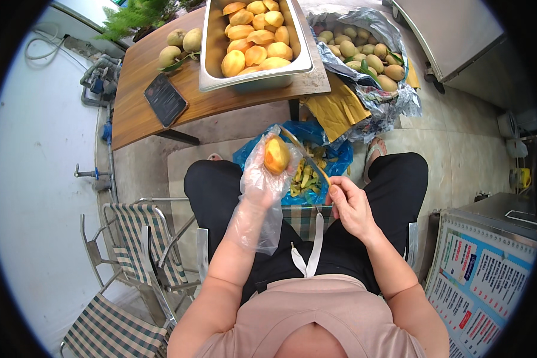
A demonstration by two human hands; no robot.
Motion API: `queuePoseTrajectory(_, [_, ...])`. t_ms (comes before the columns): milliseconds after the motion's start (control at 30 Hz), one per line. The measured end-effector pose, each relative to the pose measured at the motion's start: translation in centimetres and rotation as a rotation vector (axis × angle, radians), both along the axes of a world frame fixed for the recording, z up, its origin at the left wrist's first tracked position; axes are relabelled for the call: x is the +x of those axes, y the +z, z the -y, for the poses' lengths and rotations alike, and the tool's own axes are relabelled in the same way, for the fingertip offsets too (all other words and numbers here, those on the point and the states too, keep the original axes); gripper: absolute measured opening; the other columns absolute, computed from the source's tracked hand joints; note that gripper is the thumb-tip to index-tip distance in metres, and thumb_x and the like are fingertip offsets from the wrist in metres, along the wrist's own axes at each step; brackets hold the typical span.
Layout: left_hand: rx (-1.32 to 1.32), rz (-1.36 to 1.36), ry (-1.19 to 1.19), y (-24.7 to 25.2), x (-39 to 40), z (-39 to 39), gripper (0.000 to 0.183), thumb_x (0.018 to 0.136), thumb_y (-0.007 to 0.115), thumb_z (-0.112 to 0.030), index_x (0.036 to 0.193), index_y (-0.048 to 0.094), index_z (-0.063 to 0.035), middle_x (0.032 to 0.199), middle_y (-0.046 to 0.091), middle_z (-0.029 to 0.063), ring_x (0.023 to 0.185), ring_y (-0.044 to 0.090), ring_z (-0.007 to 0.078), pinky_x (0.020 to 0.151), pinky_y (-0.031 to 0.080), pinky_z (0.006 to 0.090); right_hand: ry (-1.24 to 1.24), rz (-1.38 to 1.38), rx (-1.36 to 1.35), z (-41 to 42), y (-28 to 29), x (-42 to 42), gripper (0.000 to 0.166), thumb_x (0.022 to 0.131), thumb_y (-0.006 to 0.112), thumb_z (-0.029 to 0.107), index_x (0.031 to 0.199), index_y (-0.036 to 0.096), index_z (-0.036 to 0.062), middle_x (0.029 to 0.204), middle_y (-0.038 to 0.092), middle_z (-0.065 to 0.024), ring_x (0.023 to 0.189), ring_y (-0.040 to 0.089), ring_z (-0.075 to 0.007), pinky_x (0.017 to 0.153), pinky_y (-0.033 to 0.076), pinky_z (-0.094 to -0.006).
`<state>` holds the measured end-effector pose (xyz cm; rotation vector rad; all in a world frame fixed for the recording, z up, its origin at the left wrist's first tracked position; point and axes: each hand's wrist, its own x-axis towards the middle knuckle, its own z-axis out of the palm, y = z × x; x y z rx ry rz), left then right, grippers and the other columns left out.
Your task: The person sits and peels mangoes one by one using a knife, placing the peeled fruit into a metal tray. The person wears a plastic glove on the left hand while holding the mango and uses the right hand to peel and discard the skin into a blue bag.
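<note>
My left hand (268, 172), in a loose clear plastic glove, holds a peeled orange-yellow fruit (276, 155) over a blue plastic bag (246, 154). In my bare right hand (350, 206) is a slim knife (312, 164), its far end beside the fruit; whether the blade touches it I cannot tell. Greenish-yellow peelings (306, 179) lie heaped in the bag between my knees. Beyond, a deep steel pan (204, 79) full of peeled fruit stands on the wooden table (136, 105). Unpeeled brownish-green fruit (347, 48) fills a lined container to the right.
Several unpeeled fruits (169, 56) and a phone (165, 99) are on the tabletop. Brown paper (338, 107) and crumpled newspaper (370, 105) hang below the container. Folding chairs (150, 241) stand at left, near wall pipes (109, 134). A printed menu board (479, 277) is at right.
</note>
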<state>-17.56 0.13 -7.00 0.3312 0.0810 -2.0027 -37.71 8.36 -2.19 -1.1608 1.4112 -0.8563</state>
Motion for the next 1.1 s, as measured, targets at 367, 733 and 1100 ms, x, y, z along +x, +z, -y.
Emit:
queuePoseTrajectory(367, [0.03,-0.156,-0.099,1.8,0.7,0.7,0.045,0.095,0.05,-0.039,0.117,0.055,0.0,0.107,0.058,0.0204,0.099,0.06,0.0328,0.09,0.053,0.0441,0.027,-0.563,-0.645,-0.1,0.0,1.3,0.036,0.073,0.076,0.022,0.103,0.062,0.0067,0.076,0.059,-0.0067,0.06,0.061,-0.023,0.053,0.048,-0.0316])
queuePoseTrajectory(733, [0.164,-0.179,-0.067,2.4,0.8,0.7,0.043,0.096,0.046,-0.037,0.117,0.053,0.001,0.108,0.056,0.0209,0.097,0.06,0.0328,0.085,0.055,0.0457,0.038,-0.58,-0.637,0.0,0.4,1.3,0.037,0.07,0.077,0.014,0.103,0.061,0.0028,0.076,0.062,-0.0109,0.064,0.062,-0.0253,0.057,0.05,-0.0319])
queuePoseTrajectory(1100, [0.006,-0.177,-0.048,1.6,-0.1,0.2,0.037,0.095,0.047,-0.026,0.123,0.051,-0.001,0.112,0.053,0.0213,0.098,0.059,0.0354,0.089,0.053,0.0459,-0.02,-0.583,-0.695,0.4,0.4,1.4,0.035,0.073,0.076,0.021,0.101,0.062,0.0053,0.075,0.059,-0.0061,0.059,0.06,-0.0216,0.052,0.047,-0.0308])
